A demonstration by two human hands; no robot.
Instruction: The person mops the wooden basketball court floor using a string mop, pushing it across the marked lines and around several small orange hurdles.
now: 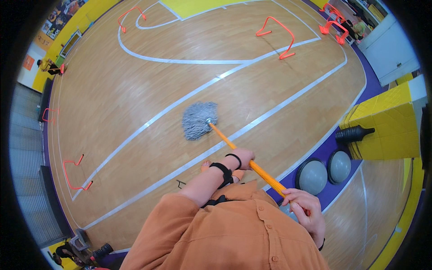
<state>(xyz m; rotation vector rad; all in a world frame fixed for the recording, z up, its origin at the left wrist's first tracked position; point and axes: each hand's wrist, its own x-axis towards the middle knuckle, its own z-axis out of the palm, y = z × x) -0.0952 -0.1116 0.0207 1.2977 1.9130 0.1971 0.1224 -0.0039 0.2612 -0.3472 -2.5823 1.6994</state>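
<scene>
A string mop with a grey head point(199, 120) rests on the wooden court floor, its strands fanned out flat. From the head, an orange-yellow handle point(266, 174) slopes back toward my body. My left hand point(245, 158) is wrapped around the middle part of that handle; black bands circle the wrist. Close to the handle's upper end, my right hand point(305, 207) grips it by my side. The very end of the handle is hidden by the right hand. My feet point(238, 174) are partly visible below my left forearm.
Orange hurdles stand about the floor, one ahead at right point(287, 37) and another at left point(69, 175). Grey half-ball balance trainers point(313, 176) lie on the purple border, by a yellow padded block point(381, 125). People are at the edges, one near the left wall point(50, 65).
</scene>
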